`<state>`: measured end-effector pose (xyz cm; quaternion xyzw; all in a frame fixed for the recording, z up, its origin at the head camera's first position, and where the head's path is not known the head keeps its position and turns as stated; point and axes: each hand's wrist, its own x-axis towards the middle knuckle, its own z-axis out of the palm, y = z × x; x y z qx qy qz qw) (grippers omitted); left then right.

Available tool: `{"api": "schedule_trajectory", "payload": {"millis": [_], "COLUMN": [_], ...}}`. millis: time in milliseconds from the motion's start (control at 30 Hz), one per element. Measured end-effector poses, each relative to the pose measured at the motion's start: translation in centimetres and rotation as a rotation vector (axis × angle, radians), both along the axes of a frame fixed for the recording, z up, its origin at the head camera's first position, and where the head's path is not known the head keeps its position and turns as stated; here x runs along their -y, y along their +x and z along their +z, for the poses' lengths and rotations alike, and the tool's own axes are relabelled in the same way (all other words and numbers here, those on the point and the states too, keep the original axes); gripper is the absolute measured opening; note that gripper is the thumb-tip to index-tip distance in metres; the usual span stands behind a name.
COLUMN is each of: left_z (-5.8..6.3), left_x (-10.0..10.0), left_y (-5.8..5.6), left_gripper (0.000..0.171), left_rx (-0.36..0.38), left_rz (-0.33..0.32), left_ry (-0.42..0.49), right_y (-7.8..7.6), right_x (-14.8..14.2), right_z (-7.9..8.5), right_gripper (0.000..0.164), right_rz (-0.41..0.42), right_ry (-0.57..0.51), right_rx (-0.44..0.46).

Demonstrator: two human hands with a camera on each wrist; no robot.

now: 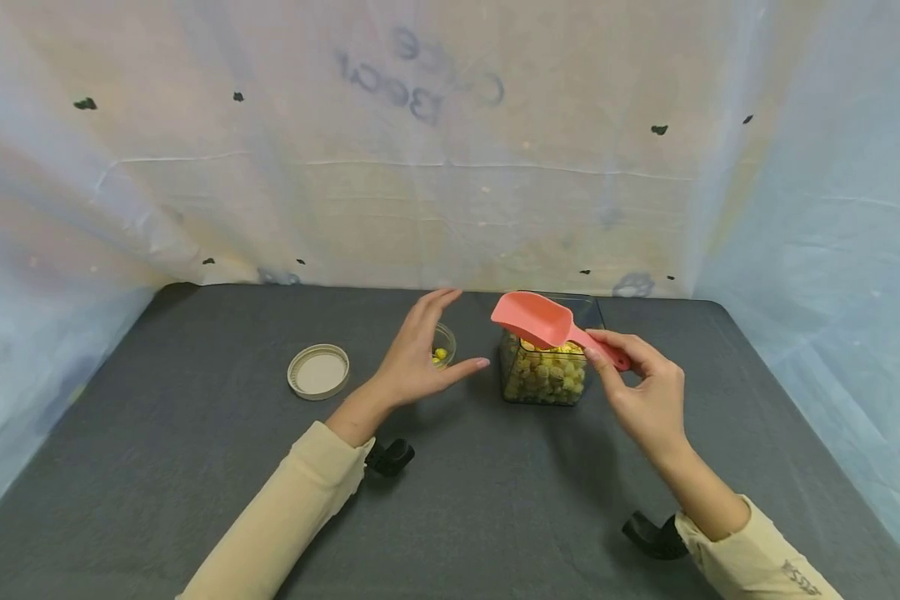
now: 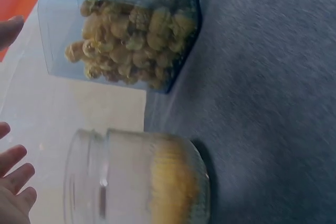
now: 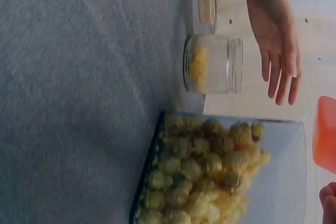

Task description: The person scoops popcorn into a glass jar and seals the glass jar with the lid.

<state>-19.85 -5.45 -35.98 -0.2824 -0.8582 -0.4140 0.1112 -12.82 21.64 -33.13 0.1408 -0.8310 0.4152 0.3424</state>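
Observation:
In the head view my right hand (image 1: 648, 400) pinches the handle of a coral scoop (image 1: 536, 319), held above a clear square container (image 1: 543, 379) of popcorn. The scoop's bowl looks bare inside. My left hand (image 1: 420, 358) is spread, thumb apart from the fingers, over a glass jar (image 1: 444, 346) and partly hides it. The right wrist view shows the jar (image 3: 215, 64) upright and lidless, with some yellow popcorn (image 3: 198, 69) at its bottom. That view also shows my left hand (image 3: 275, 40) apart from the jar. The container (image 2: 126, 30) stands beside the jar in the left wrist view.
A round cream lid (image 1: 318, 372) lies on the dark table (image 1: 480, 517) left of the jar. Pale plastic sheeting (image 1: 450, 167) hangs behind and at both sides. Black camera mounts (image 1: 654, 535) stick out beneath both wrists.

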Motion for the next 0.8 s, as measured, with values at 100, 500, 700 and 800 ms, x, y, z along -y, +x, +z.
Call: {"api": "schedule_trajectory", "payload": {"millis": [100, 500, 700, 800], "left_z": [0.4, 0.8, 0.6, 0.6], "left_x": [-0.6, -3.2, -4.3, -4.7], "left_y": [-0.1, -0.3, -0.3, -0.3], "left_gripper": [0.090, 0.093, 0.096, 0.096], "left_rx": [0.018, 0.181, 0.223, 0.232], "left_rz": [-0.008, -0.063, -0.082, -0.093], "left_ry": [-0.009, 0.033, 0.049, 0.049], "right_y": [-0.1, 0.0, -0.1, -0.1], "right_x": [-0.6, -2.7, -3.5, -3.9], "right_z": [0.1, 0.9, 0.9, 1.0], "right_gripper": [0.023, 0.023, 0.022, 0.022], "right_rz": [-0.016, -0.059, -0.090, -0.098], "right_ry": [0.007, 0.052, 0.072, 0.096], "right_rx": [-0.004, -0.040, -0.048, -0.051]}}
